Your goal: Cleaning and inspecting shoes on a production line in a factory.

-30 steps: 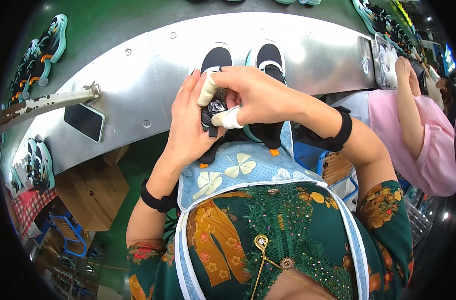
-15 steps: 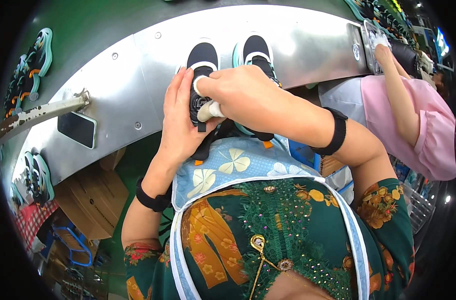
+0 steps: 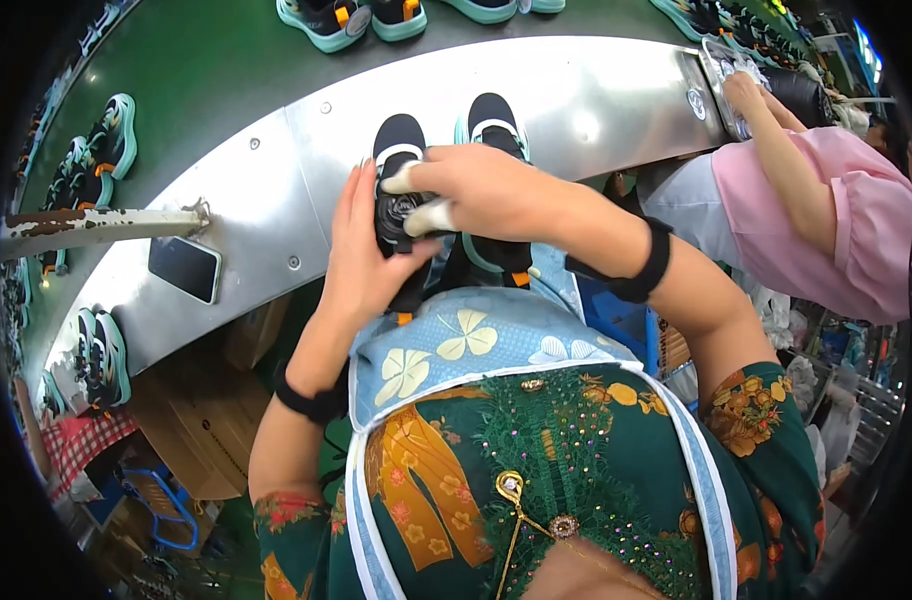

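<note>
I had a curved silver metal bench (image 3: 261,190) carrying a pale-rimmed black rectangular phone (image 3: 185,268) and two black-and-teal sneakers (image 3: 492,112).

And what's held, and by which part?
The left hand holds the left shoe by its left side; the right hand is at its tongue, grip unclear.

A head-worn fisheye looks down closely on left hand (image 3: 361,272) and right hand (image 3: 493,192).

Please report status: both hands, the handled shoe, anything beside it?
Left hand against shoe, left side; right hand at its top. Shoe upright, toe pointing away. Second shoe close on its right.
</note>
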